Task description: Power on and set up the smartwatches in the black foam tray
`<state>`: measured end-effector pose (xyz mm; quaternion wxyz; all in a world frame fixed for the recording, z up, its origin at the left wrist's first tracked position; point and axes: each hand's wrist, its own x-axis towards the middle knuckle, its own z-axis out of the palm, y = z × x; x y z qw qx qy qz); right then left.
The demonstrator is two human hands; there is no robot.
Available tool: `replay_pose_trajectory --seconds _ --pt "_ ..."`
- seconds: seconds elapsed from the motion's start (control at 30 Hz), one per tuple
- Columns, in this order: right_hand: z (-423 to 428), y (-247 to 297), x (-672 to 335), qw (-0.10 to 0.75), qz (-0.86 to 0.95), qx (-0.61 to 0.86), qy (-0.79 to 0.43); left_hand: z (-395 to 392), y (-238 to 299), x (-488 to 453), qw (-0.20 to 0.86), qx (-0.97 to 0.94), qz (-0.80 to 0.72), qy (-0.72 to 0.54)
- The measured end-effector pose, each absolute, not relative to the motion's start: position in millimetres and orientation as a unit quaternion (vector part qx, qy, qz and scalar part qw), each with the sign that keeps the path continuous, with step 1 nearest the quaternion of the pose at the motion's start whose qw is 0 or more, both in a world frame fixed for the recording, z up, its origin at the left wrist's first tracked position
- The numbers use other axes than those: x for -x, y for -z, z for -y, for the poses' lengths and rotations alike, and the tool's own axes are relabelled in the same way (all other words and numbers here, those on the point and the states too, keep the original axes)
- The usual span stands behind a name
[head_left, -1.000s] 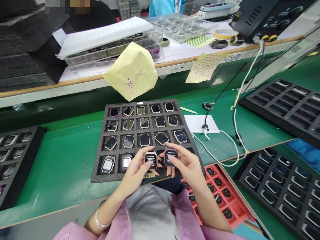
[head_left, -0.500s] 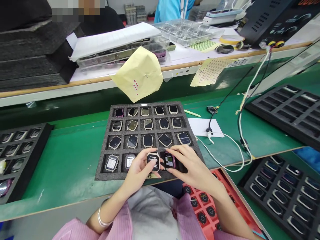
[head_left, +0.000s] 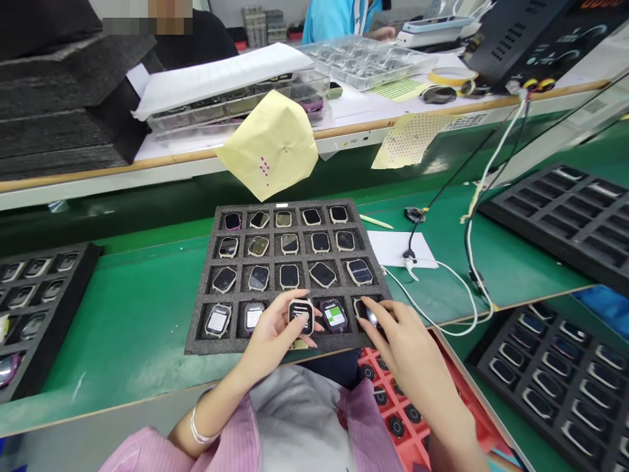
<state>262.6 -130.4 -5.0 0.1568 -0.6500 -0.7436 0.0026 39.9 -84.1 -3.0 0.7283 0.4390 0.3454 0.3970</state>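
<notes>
Cream watch (head_left: 301,315), with its dark screen lit and facing up, sits in the left hand (head_left: 272,339) just above the near row of a black foam tray (head_left: 195,339). The left fingers pinch it by its sides, thumb on the right edge and the others curled round the left. Just right of it a purple watch (head_left: 334,314) with a green screen lies in its own pocket of that row. The right hand (head_left: 400,335) reaches to the rightmost pocket of the near row, where its fingers, loosely bent and slightly spread, touch a dark watch (head_left: 366,311); whether they grip it cannot be told. The tray's other pockets hold more watches, two at the near left with white screens. The tray lies on a green surface (head_left: 128,308). A white cable (head_left: 445,288) curls on the surface to the right, and a yellow paper (head_left: 269,143) hangs beyond the far edge of the tray. A red tray (head_left: 393,400) of round parts sits low, below the right forearm.
</notes>
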Motion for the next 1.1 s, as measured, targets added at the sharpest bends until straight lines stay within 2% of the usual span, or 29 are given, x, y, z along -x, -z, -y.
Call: replay_pose_trajectory --seconds 0.17,0.23,0.4,0.57,0.63,0.73,0.87,0.97,1.1 --pt "126.4 6.1 -271.0 0.241 0.697 0.668 -0.1 84.9 4.5 -39.8 0.721 -0.462 -0.336 -0.392" --pt "126.3 5.5 -274.0 0.259 0.686 0.667 -0.132 85.0 3.4 -36.5 0.688 -0.512 -0.35 -0.376" --pt "127.5 -1.9 -277.8 0.284 0.668 0.656 -0.208 83.6 -3.0 -34.4 0.472 -0.732 -0.408 -0.274" --pt "121.0 -13.4 -279.7 0.437 0.529 0.612 -0.392 87.2 -5.8 -55.5 0.204 -0.833 -0.48 -0.186" --pt "116.3 -17.0 -280.0 0.486 0.467 0.568 -0.473 86.5 -9.2 -56.1 0.141 -0.844 -0.49 -0.17" --pt "109.1 -19.4 -280.5 0.513 0.405 0.526 -0.544 74.7 -17.7 -34.8 0.085 -0.841 -0.502 -0.185" --pt "100.0 -17.7 -280.0 0.538 0.361 0.456 -0.61 42.6 -21.8 17.2 -0.013 -0.771 -0.625 -0.125" --pt "93.2 -15.6 -276.5 0.552 0.343 0.418 -0.634 21.7 -12.1 45.6 -0.004 -0.76 -0.647 -0.063" --pt "85.1 -14.1 -270.4 0.571 0.342 0.402 -0.629 11.2 3.4 62.4 0.058 -0.769 -0.624 -0.125"
